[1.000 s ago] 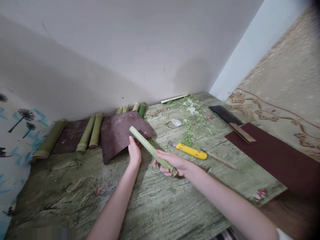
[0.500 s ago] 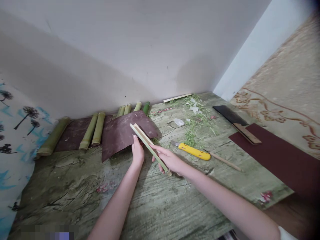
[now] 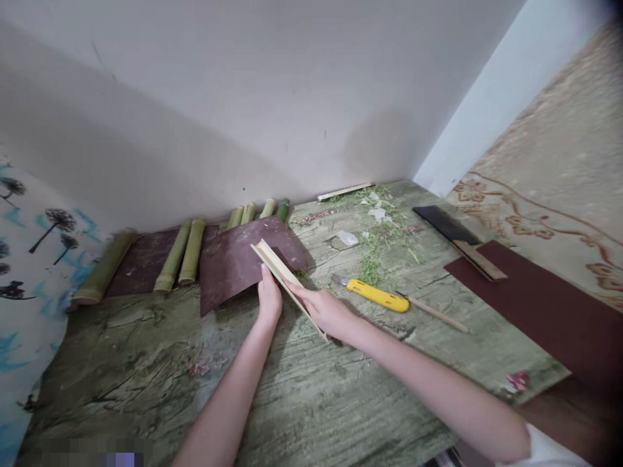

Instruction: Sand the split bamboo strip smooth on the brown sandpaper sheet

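My left hand (image 3: 269, 299) and my right hand (image 3: 325, 312) both hold a split strip of bamboo (image 3: 273, 270), pale and yellowish on its inner face. The strip tilts across the hands, with its upper end over a brown sheet of sandpaper (image 3: 233, 269) and its lower end near my right wrist. My left fingers are mostly hidden behind the strip. A yellow utility knife (image 3: 377, 296) lies to the right of my right hand, not touching it.
Several cut green bamboo sections (image 3: 192, 250) lie along the wall on a wood-patterned board (image 3: 121, 344). Green shavings (image 3: 374, 259) are scattered at the back. A black-bladed tool with a wooden edge (image 3: 450, 233) rests by a dark red abrasive sheet (image 3: 530, 305). A thin wooden stick (image 3: 435, 314) lies nearby.
The bamboo strip has turned in my hands, its green outer side giving way to the wide pale inner face. My right hand has moved slightly up the strip.
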Demonstrator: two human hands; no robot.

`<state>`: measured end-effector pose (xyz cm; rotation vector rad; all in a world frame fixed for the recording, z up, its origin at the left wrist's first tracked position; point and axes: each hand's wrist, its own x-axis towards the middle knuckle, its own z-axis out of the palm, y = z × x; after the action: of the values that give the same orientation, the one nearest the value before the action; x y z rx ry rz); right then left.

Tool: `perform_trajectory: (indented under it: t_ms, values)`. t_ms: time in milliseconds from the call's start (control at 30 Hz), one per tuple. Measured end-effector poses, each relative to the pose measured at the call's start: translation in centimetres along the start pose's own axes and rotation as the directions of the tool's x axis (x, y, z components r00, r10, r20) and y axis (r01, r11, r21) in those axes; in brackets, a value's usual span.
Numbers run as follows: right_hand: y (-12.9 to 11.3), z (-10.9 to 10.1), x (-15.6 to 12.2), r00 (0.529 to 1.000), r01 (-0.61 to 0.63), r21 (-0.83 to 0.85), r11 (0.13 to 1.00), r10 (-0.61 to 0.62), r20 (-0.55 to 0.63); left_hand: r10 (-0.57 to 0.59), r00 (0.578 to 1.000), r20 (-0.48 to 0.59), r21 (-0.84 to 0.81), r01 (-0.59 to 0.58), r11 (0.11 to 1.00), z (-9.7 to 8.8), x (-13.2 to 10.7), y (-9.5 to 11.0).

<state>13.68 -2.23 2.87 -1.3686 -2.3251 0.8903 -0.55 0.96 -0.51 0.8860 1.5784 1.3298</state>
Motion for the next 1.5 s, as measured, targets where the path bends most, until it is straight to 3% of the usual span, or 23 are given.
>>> perform_trajectory:
  t_ms: [167, 433, 933, 1100, 1500]
  values:
    - [-0.2, -0.1, 0.8, 0.998, -0.059, -0.140, 0.988, 0.061, 0.014, -0.022, 0.999, -0.044, 0.100, 0.026, 0.995, 0.1, 0.1, -0.2]
    - [-1.0, 0.0, 2.4, 0.995, -0.091, -0.262, 0.961, 0.099, 0.016, -0.004, 1.000, -0.028, 0.053, 0.005, 0.999, 0.2, -0.2, 0.4]
    - [-2.0, 0.5, 1.8, 0.988, -0.082, -0.591, 0.803, 0.141, 0.054, 0.018, 0.999, -0.037, 0.033, -0.017, 0.999, 0.2, 0.5, -0.8]
    - [-2.5, 1.1, 1.5, 0.987, -0.087, -0.645, 0.759, 0.156, 0.050, 0.034, 0.999, 0.036, -0.030, -0.032, 0.999, 0.2, 0.2, -0.4]
    - [-3.4, 2.5, -1.1, 0.981, -0.150, -0.705, 0.694, 0.191, -0.021, 0.022, 0.998, 0.063, -0.062, -0.018, 0.998, 0.2, -0.4, 0.5]
